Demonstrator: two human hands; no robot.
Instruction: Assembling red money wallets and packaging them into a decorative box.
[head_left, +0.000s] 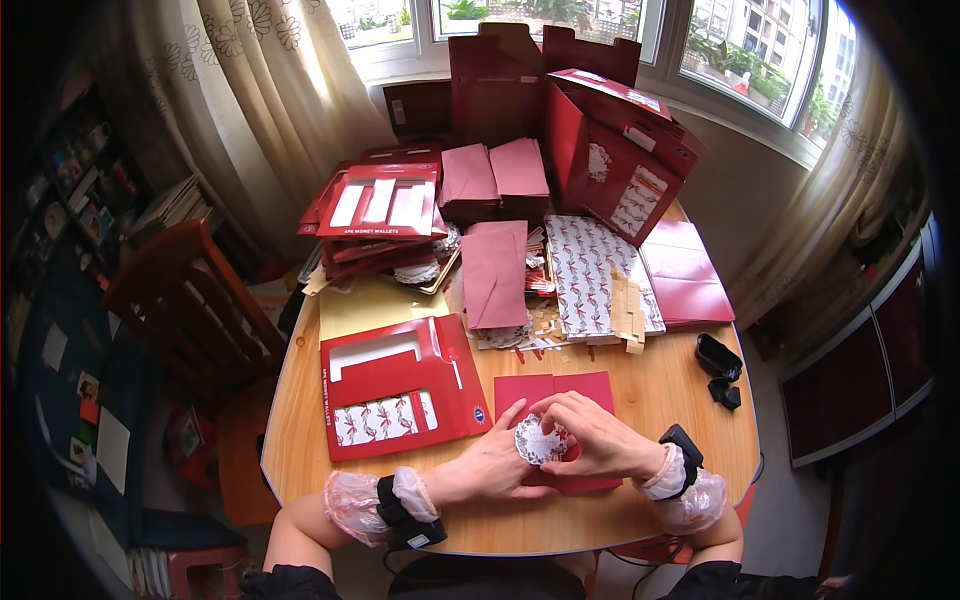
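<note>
A red folded card (575,388) lies at the table's near edge in front of me. Over it is a round white paper piece with a scalloped edge and a grey floral print (536,442). My right hand (600,438) bends over this round piece from the right, thumb and fingers closed at its edge. My left hand (492,462) lies flat on the card from the left, fingers stretched out, beside the round piece. To the left sits a flat red window box (455,400) with patterned paper showing through a cut-out.
Pink envelopes (493,270) are stacked mid-table, beside a patterned paper stack (583,280) with tan paper strips (628,310). Red window boxes (380,200) pile at far left. Red cards (688,270) and a black case (718,355) lie right. A large red box (610,150) stands behind.
</note>
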